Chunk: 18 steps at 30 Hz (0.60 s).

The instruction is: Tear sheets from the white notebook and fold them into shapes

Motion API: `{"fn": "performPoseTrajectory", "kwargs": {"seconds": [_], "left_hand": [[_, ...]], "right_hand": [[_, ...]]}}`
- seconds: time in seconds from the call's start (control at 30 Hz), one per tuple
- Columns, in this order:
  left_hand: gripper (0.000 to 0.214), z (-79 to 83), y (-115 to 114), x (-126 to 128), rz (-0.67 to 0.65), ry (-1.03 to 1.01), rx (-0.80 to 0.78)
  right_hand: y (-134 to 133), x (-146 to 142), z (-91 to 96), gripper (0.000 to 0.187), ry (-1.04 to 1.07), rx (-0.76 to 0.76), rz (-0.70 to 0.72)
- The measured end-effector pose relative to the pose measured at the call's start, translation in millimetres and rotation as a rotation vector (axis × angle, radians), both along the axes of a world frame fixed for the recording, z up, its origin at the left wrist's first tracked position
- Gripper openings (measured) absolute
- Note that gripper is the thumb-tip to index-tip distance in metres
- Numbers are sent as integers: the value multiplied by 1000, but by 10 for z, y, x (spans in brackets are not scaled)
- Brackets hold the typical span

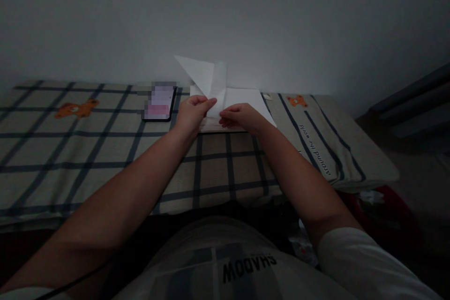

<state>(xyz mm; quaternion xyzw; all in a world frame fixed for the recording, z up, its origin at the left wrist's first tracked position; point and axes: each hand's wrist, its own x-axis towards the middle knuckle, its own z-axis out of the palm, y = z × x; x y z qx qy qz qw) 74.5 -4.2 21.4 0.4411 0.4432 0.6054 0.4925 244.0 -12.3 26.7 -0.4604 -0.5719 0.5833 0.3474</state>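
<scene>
A folded sheet of white paper [217, 79] stands raised in front of me, with a pointed triangular flap sticking out to the upper left. My left hand [192, 111] pinches its lower left part between thumb and fingers. At the lower right edge of the folded paper, my right hand [239, 116] is closed, with thumb and index finger together on the paper; the other fingers curl below. Under both hands lies a flat white pad or stack of paper [251, 101], partly covered by the hands and the folded sheet.
A phone [160, 102] with a lit, blurred screen lies left of the paper. The table wears a checked cloth [105, 150] with bear prints and lettering, against a pale wall [225, 18]. A red container [386, 215] is low on the right, beyond the table edge.
</scene>
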Motion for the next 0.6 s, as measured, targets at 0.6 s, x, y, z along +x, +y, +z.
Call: {"fn": "performPoseTrajectory", "kwargs": {"seconds": [0.6], "left_hand": [[28, -70, 43, -38, -88, 137, -17]], "right_hand": [[56, 30, -66, 20, 18, 138, -54]]}}
